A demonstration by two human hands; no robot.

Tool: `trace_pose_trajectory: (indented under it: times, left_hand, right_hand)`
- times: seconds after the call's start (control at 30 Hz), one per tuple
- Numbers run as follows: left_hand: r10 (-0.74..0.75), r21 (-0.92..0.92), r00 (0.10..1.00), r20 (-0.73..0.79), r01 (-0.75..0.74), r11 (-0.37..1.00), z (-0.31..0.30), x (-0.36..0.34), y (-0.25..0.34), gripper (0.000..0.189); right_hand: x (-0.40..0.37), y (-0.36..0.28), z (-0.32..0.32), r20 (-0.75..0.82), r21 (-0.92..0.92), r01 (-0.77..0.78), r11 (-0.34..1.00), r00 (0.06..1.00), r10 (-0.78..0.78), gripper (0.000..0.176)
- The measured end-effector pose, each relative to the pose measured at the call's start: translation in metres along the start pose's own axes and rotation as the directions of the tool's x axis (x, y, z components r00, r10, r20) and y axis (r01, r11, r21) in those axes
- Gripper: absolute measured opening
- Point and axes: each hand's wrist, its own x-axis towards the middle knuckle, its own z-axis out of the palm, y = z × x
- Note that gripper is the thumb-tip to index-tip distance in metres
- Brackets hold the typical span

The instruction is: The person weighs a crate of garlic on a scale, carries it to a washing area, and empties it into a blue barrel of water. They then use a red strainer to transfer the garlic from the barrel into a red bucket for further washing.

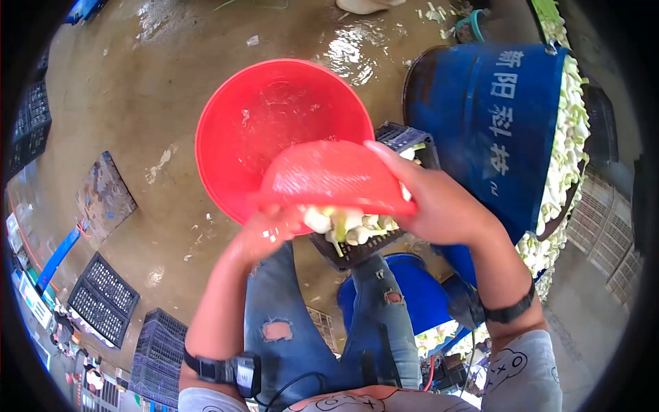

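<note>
A red plastic colander with a mesh-like wall is tipped over, its open side toward me. My right hand is closed on its right rim. At the left end of the rim is my left hand, blurred but closed on it. Pale white-and-green vegetable pieces, maybe garlic bulbs, show just under the rim. Below them a black slatted crate holds more such pieces. Behind the colander stands a large red tub, with what looks like some water inside.
A blue drum with white lettering stands at right, beside a large heap of vegetable pieces. A smaller blue container is near my knee. Black crates and a flat board are at left. The floor is wet.
</note>
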Motion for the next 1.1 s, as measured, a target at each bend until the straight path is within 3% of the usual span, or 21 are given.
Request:
trace_pose_trajectory:
  times: [0.03, 0.07, 0.13, 0.2, 0.23, 0.27, 0.33, 0.43, 0.53, 0.67, 0.73, 0.77, 0.8, 0.83, 0.87, 0.93, 0.97, 1.0, 1.03, 1.07, 1.1]
  left_hand:
    - [0.076, 0.222, 0.995, 0.068, -0.09, 0.971, 0.015, -0.007, 0.005, 0.04]
    - [0.32, 0.299, 0.947, -0.016, -0.3, 0.906, 0.044, -0.021, 0.015, 0.039]
    - [0.534, 0.427, 0.837, 0.12, -0.529, 0.733, 0.071, -0.022, -0.006, 0.042]
    - [0.396, 0.404, 0.909, 0.134, -0.415, 0.815, 0.102, -0.006, -0.047, 0.046]
    - [0.246, 0.38, 0.958, 0.146, -0.284, 0.88, 0.115, -0.001, -0.059, 0.049]
    - [0.243, 0.385, 0.958, 0.15, -0.283, 0.879, 0.125, -0.002, -0.06, 0.049]
    - [0.053, 0.64, 0.998, -0.03, -0.021, 0.768, 0.141, -0.004, -0.061, 0.052]
    - [0.13, 0.646, 0.986, -0.106, -0.031, 0.762, 0.145, -0.001, -0.076, 0.054]
    - [0.198, 0.628, 0.964, -0.176, -0.044, 0.777, 0.134, -0.004, -0.077, 0.049]
    - [0.21, 0.207, 0.859, -0.467, -0.125, 0.97, 0.108, 0.002, -0.093, 0.03]
    - [0.253, 0.19, 0.798, -0.548, -0.176, 0.966, 0.096, 0.0, -0.088, 0.025]
    - [0.254, 0.192, 0.794, -0.552, -0.175, 0.966, 0.09, -0.002, -0.084, 0.025]
    - [0.304, 0.254, 0.714, -0.631, -0.181, 0.95, 0.083, -0.003, -0.08, 0.03]
    - [0.356, 0.316, 0.624, -0.696, -0.178, 0.932, 0.076, -0.005, -0.078, 0.035]
    - [0.359, 0.319, 0.625, -0.694, -0.18, 0.93, 0.067, -0.004, -0.08, 0.035]
    - [0.621, 0.627, 0.117, -0.775, 0.016, 0.779, 0.04, 0.002, -0.085, 0.052]
    - [0.457, 0.47, 0.111, -0.883, 0.167, 0.867, 0.027, -0.002, -0.083, 0.066]
    - [0.471, 0.483, 0.106, -0.876, 0.153, 0.862, 0.012, 0.003, -0.085, 0.066]
    - [0.15, 0.134, 0.142, -0.978, -0.118, 0.984, -0.005, 0.012, -0.092, 0.066]
    - [-0.163, -0.254, 0.271, -0.949, -0.343, 0.904, -0.018, 0.017, -0.093, 0.067]
    - [-0.139, -0.467, 0.619, -0.773, -0.406, 0.786, -0.027, 0.014, -0.09, 0.066]
  right_hand:
    - [-0.025, -0.005, -0.006, -0.009, 0.049, -0.065, 0.997, 0.998, 0.065, 0.078]
    - [-0.048, -0.004, -0.009, -0.014, 0.098, -0.128, 0.987, 0.991, 0.13, 0.078]
    - [-0.09, 0.017, 0.0, -0.119, -0.034, -0.034, 0.999, 0.992, 0.03, 0.077]
    - [-0.118, 0.039, 0.017, -0.208, -0.17, 0.046, 0.984, 0.975, -0.081, 0.076]
    - [-0.129, 0.049, 0.028, -0.215, -0.263, -0.055, 0.963, 0.977, -0.003, 0.075]
    - [-0.137, 0.062, 0.04, -0.229, -0.35, -0.155, 0.924, 0.97, 0.076, 0.074]
    - [-0.144, 0.102, 0.071, -0.291, -0.395, -0.196, 0.898, 0.953, 0.08, 0.074]
    - [-0.144, 0.148, 0.092, -0.431, -0.45, -0.398, 0.8, 0.881, 0.196, 0.077]
    - [-0.145, 0.158, 0.092, -0.616, -0.232, -0.487, 0.842, 0.744, 0.261, 0.077]
    - [-0.136, 0.141, 0.078, -0.766, 0.001, -0.361, 0.933, 0.599, 0.233, 0.07]
    - [-0.125, 0.127, 0.073, -0.626, 0.614, -0.057, 0.788, 0.573, 0.529, 0.058]
    - [-0.117, 0.108, 0.062, -0.549, 0.732, 0.021, 0.681, 0.611, 0.571, 0.046]
    - [-0.105, 0.094, 0.057, -0.549, 0.731, 0.024, 0.682, 0.613, 0.568, 0.046]
    - [-0.093, 0.082, 0.054, -0.466, 0.829, 0.079, 0.554, 0.645, 0.606, 0.041]
    - [-0.082, 0.071, 0.054, -0.379, 0.904, 0.126, 0.409, 0.678, 0.63, 0.036]
    - [-0.056, 0.055, 0.065, -0.322, 0.942, 0.185, 0.28, 0.728, 0.605, 0.036]
    - [-0.043, 0.054, 0.076, -0.221, 0.969, 0.096, 0.229, 0.752, 0.621, 0.036]
    - [-0.031, 0.047, 0.087, -0.236, 0.963, 0.101, 0.252, 0.769, 0.594, 0.036]
    - [-0.02, 0.046, 0.103, -0.244, 0.955, 0.101, 0.279, 0.8, 0.547, 0.034]
    - [-0.011, 0.039, 0.115, -0.223, 0.954, 0.071, 0.291, 0.816, 0.533, 0.031]
    - [-0.004, 0.034, 0.129, -0.196, 0.953, 0.035, 0.302, 0.83, 0.521, 0.029]
